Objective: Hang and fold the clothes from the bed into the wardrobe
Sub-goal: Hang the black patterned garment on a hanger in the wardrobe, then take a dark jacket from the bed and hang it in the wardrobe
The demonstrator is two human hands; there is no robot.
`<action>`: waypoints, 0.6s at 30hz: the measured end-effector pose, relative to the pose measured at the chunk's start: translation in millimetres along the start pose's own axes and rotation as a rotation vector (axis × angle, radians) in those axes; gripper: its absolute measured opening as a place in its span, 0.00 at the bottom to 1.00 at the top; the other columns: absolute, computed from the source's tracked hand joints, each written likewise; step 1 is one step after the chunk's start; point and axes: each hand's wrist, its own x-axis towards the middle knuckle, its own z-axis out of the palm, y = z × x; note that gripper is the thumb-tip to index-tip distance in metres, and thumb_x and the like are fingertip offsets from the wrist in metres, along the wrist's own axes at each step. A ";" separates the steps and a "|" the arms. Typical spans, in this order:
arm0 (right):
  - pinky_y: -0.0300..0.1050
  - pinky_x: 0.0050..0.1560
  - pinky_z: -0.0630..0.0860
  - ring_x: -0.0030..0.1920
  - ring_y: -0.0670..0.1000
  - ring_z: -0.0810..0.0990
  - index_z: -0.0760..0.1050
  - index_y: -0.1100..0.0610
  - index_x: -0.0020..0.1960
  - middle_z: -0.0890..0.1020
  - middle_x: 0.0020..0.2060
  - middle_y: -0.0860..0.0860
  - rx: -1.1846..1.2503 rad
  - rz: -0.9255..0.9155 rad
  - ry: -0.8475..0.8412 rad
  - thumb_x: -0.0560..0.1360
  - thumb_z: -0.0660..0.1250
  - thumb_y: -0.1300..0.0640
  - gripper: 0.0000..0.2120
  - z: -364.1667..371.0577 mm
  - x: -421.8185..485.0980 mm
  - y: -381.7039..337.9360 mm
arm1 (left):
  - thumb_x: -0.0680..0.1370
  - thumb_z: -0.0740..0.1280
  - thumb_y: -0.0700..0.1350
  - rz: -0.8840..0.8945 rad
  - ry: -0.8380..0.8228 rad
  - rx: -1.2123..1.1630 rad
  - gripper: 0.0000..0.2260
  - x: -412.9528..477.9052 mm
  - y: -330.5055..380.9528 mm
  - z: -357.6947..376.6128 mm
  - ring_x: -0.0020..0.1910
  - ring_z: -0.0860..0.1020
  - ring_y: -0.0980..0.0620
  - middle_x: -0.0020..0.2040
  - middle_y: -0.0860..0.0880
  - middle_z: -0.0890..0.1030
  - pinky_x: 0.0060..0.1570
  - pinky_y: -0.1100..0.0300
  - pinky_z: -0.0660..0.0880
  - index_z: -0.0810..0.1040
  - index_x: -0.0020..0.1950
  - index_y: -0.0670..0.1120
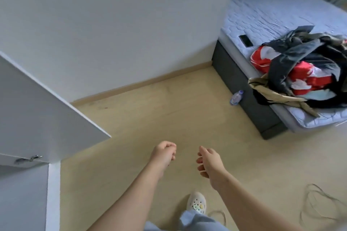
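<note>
Left hand (165,154), right hand (211,163): fingers loosely curled, nothing held. Clothes pile (300,73): tangled at bed (262,5) edge; likely dragged floorward if one garment pulled.

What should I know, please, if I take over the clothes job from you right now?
Left hand and right hand: both loosely curled, holding nothing, over the floor.
Clothes pile: heaped at the near corner of the bed.
A white door stands open at left; what is behind it is out of view.
Done: nothing that shows.
Left: the whole pile to hang or fold.
</note>
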 end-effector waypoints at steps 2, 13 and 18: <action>0.39 0.29 0.63 0.28 0.49 0.69 0.69 0.58 0.41 0.72 0.33 0.52 0.041 -0.006 0.040 0.79 0.57 0.52 0.12 -42.3 11.6 -5.4 | 0.78 0.60 0.40 0.020 -0.056 0.007 0.09 -0.9 21.3 43.3 0.28 0.71 0.57 0.34 0.52 0.74 0.26 0.65 0.62 0.72 0.39 0.50; 0.37 0.27 0.61 0.27 0.49 0.66 0.69 0.57 0.42 0.71 0.31 0.51 0.461 0.053 0.237 0.79 0.58 0.51 0.12 -214.0 55.5 0.9 | 0.79 0.60 0.40 0.118 -0.312 0.263 0.09 -1.5 120.4 231.5 0.27 0.71 0.58 0.34 0.51 0.74 0.24 0.68 0.62 0.72 0.40 0.49; 0.34 0.21 0.59 0.24 0.47 0.63 0.67 0.57 0.40 0.69 0.31 0.51 0.615 0.061 0.327 0.80 0.58 0.52 0.13 -281.6 86.3 -4.5 | 0.79 0.59 0.39 0.134 -0.436 0.344 0.09 12.9 155.4 309.9 0.30 0.70 0.55 0.34 0.50 0.73 0.20 0.72 0.64 0.73 0.40 0.47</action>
